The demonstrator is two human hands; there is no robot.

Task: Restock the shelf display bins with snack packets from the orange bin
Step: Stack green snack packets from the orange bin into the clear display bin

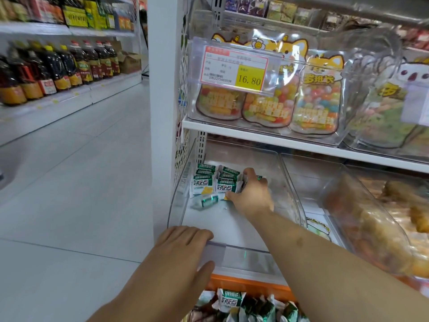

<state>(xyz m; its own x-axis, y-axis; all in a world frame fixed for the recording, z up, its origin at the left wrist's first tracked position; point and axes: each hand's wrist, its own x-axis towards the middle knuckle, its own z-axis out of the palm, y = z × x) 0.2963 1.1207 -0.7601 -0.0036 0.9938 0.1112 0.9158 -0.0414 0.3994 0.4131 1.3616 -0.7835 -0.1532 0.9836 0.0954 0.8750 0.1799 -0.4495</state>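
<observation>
A clear plastic display bin (178,201) sits on the lower shelf, pulled forward. At its back stand rows of green-and-white snack packets (203,184); one packet (204,202) lies flat in front of them. My right hand (251,196) reaches deep into the bin and grips a packet against the right-hand row. My left hand (183,245) grips the bin's front rim, fingers over the top and thumb on the front face. Below, the orange bin (246,285) holds several more of the same packets (231,298).
A second clear bin (301,182) stands to the right, then a tilted bin of golden snacks (371,228). The shelf above carries bags of coloured candy (315,108) behind a price tag (234,68). Oil bottles (58,70) line the aisle's left shelving.
</observation>
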